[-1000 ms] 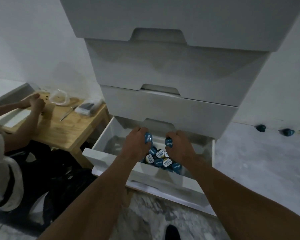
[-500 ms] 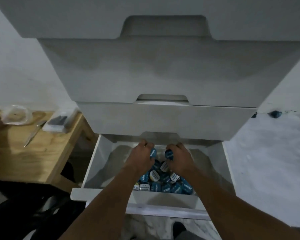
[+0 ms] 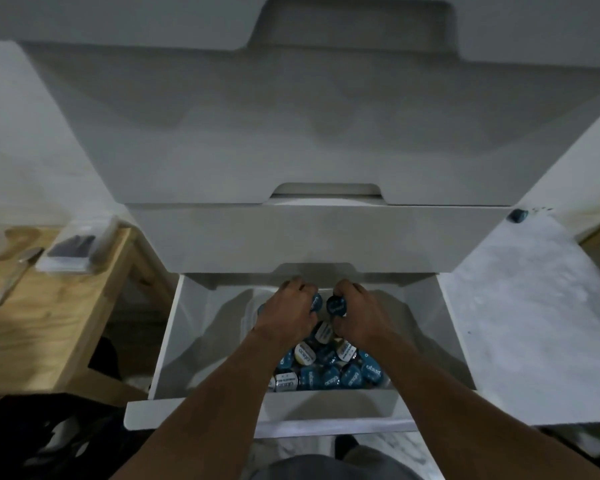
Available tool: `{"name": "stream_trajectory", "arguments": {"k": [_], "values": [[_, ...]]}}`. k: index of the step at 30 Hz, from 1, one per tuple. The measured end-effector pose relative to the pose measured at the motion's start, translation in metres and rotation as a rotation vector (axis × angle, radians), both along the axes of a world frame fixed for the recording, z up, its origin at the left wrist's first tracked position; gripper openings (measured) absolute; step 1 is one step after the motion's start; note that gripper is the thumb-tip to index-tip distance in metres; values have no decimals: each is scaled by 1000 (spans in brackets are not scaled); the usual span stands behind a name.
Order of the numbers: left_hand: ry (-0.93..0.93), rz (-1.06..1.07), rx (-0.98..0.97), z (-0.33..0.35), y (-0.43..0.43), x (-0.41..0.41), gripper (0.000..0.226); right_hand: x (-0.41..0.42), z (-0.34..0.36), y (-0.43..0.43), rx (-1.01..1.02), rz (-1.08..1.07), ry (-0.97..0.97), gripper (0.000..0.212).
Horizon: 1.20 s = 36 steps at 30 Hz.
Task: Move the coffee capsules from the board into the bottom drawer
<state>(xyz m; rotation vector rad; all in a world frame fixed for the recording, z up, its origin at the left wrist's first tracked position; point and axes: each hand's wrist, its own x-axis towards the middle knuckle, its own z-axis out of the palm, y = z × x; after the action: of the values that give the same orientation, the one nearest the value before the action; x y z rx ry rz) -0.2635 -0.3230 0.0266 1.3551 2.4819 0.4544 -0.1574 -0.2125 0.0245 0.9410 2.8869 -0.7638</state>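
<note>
Fingers of left hand point(image 3: 293, 311) curled in, closed round a blue capsule point(image 3: 315, 302) whose lid peeks out at the thumb side; whether more are held in the palm cannot be told. Right hand point(image 3: 359, 315) likewise curled shut on a dark blue capsule point(image 3: 336, 305), lid facing the other hand. The two held capsules sit just beside each other, apart by a narrow gap, toward the back of the open bottom drawer point(image 3: 201, 344). Below the wrists, a heap of capsules point(image 3: 326, 368) lies against the drawer's front wall, blue and white lids jumbled, some tilted. Step in hand, by my reading: the drop-off, both hands loaded and poised over the drawer's bare rear floor. Next move calls for opening the fingers low over the drawer so the capsules fall inside without bouncing over the wall. The board is not in view; a wooden table point(image 3: 49, 323) stands to the left, and one stray blue capsule on the floor point(image 3: 517, 215) lies well apart to the right
</note>
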Motion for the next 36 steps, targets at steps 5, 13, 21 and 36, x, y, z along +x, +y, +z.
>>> {"name": "stream_trajectory", "arguments": {"k": [5,13,21,36], "values": [[5,20,-4,-5,1,-4,45,-1,-5,5,20,38,-19,36],[20,31,-33,-6,-1,-1,47,-5,-10,9,32,84,-7,29],[66,-10,-103,-8,2,3,38,-10,-14,9,51,127,-19,26],[69,-36,-48,-15,2,-2,25,-15,-19,13,19,122,-17,31]]}}
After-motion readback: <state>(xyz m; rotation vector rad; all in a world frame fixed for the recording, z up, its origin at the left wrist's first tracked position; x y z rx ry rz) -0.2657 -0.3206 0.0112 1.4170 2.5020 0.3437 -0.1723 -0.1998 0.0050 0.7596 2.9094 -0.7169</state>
